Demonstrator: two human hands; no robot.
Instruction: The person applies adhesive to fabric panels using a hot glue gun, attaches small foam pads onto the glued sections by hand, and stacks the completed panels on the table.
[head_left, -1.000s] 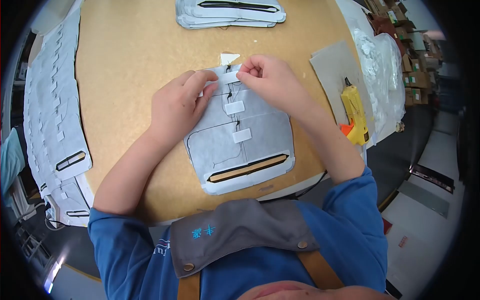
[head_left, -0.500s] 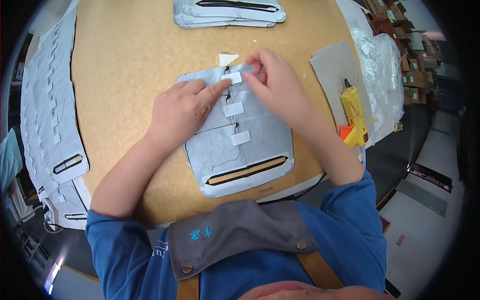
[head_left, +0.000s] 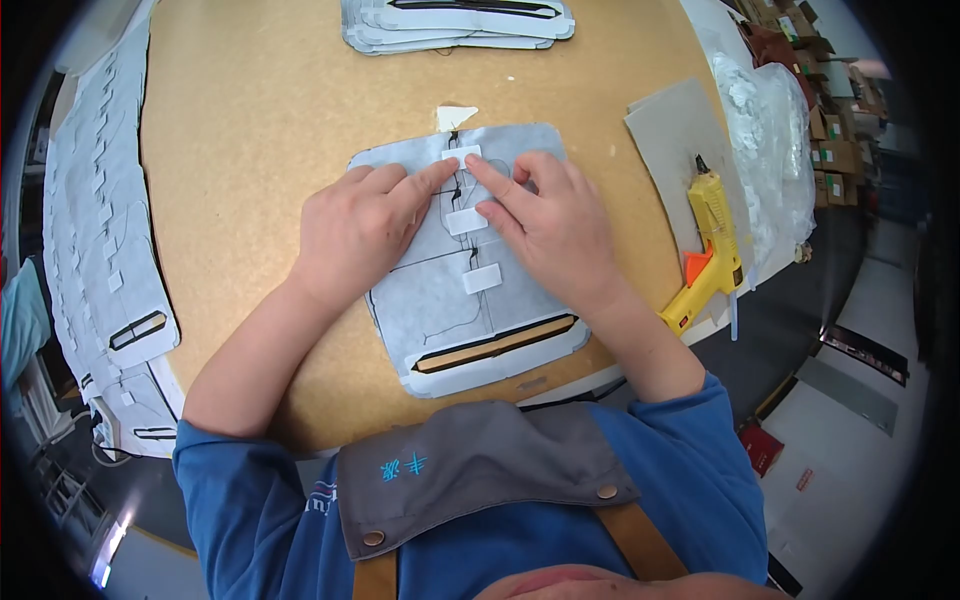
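A light-grey fabric-like panel [head_left: 520, 270] lies flat on the board in front of me. A black-edged slot [head_left: 495, 343] runs along its near end. Dark threads or thin wires run down its middle, under small white rectangular patches. My left hand [head_left: 360, 225] rests on the panel's left side, its index fingertip on the far patch [head_left: 460, 154]. From the right, my right hand [head_left: 555, 225] touches that same patch with its index finger, fingers apart. Its thumb tip is beside the middle patch [head_left: 466, 221]. The near patch [head_left: 482, 279] is uncovered.
A yellow glue gun [head_left: 712, 225] lies on grey sheets [head_left: 660, 130] at the right, beside clear plastic wrapping [head_left: 770, 150]. Stacked similar panels [head_left: 460, 30] sit at the far edge. More panels [head_left: 90, 190] hang along the left. A cream scrap [head_left: 456, 117] lies beyond the panel.
My right hand has come down and left, from the panel's far right corner onto the far patch. The left hand stays in place. The glue gun now shows more fully.
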